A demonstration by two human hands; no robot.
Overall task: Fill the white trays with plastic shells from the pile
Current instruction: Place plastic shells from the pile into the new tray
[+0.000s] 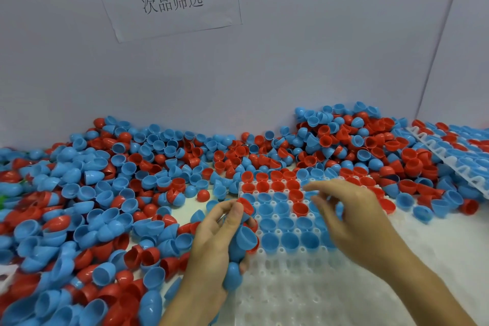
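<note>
Meanwhile, a worker's left hand (225, 241) grips a nested stack of blue and red plastic half-shells (242, 241) at the left edge of the white moulded plastic tray (288, 280), likely kept close as a ready supply. Over the tray's filled far rows, the right hand (352, 209) hovers with fingers loosely spread, seemingly empty. Behind the tray sprawls the heaped pile of glossy red and blue cups (164, 161).
</note>
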